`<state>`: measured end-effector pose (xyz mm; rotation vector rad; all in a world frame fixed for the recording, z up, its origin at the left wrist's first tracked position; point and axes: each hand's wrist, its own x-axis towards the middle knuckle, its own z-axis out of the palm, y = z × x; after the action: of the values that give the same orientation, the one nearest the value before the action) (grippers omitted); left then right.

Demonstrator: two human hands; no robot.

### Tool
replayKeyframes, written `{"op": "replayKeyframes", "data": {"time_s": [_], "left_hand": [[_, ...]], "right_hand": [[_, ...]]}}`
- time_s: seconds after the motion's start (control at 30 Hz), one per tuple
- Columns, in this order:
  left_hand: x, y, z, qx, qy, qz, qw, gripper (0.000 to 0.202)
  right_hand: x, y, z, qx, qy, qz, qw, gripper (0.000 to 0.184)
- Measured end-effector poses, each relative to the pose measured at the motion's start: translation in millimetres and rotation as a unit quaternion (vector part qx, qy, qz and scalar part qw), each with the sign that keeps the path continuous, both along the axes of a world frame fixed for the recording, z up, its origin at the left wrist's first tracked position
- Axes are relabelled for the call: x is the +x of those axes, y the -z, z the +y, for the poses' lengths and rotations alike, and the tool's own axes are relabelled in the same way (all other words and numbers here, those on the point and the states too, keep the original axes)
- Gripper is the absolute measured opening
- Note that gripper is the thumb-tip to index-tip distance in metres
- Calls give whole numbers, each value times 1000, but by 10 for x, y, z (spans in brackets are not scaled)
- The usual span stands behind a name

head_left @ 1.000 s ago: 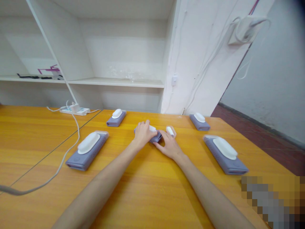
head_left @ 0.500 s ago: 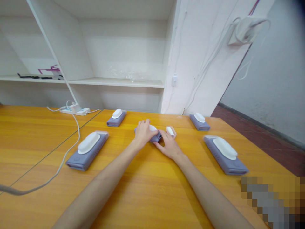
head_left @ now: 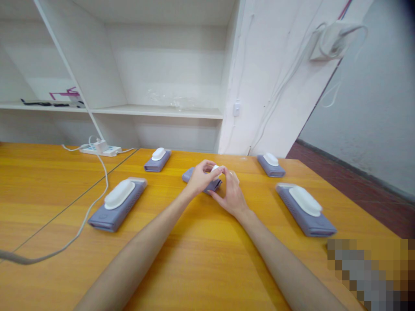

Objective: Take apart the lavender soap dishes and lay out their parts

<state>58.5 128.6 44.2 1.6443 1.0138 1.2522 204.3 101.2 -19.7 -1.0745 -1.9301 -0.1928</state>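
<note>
At the middle of the table lies a flat purple-grey device [head_left: 212, 185], its dark end facing right. My left hand [head_left: 199, 177] is closed on a white oval piece [head_left: 216, 171], which is tilted up off the device between thumb and fingers. My right hand [head_left: 231, 192] curves around the device's right end, its thumb low at the near corner. Its index fingertip reaches up against the white piece or my left thumb; I cannot tell which. A small clear cap [head_left: 234, 176] shows just behind the right fingers, partly hidden by them.
Similar purple-grey devices with white oval tops lie at far left [head_left: 157, 160], near left [head_left: 118, 205], far right [head_left: 271, 165] and near right [head_left: 305, 210]. A power strip [head_left: 110, 150] and its cable [head_left: 87, 211] lie left. White shelves [head_left: 158, 111] stand behind.
The white oval piece has come up off the device and tilted in my left hand, which has moved slightly right. My right index finger has risen toward it.
</note>
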Motion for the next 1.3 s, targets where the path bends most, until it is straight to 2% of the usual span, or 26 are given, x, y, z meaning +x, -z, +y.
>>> {"op": "replayKeyframes", "data": {"time_s": [0.07,0.17,0.23,0.33,0.43,0.53,0.6,1.0,1.17,1.3], "left_hand": [[42,4,-19,-56,59,-56,995,42],[80,24,-36,-65,72,-64,993,39],[74,43,-36,-17,58,-38,997,38],[-1,86,-31,89,-11,71,993,39],[-142,163,-40,180,-57,225,956,36],[-281,254,-49,253,-32,340,905,31],[-337,298,-47,278,-18,379,883,33],[-324,434,32,295,-72,431,849,34],[-342,453,34,302,-71,422,852,35],[-358,439,20,291,-59,421,857,37]], "right_hand": [[16,5,-1,25,9,2,1000,73],[48,19,3,30,25,-3,999,62],[64,19,2,27,40,0,999,60],[73,1,-7,29,85,13,996,56],[75,-19,-11,29,141,18,989,53],[84,-27,-5,26,186,14,982,49],[92,-30,-1,19,205,7,979,45],[64,-39,0,-10,241,-69,968,30],[59,-38,-2,-1,249,-95,964,29],[74,-8,17,-31,277,-102,955,28]]}}
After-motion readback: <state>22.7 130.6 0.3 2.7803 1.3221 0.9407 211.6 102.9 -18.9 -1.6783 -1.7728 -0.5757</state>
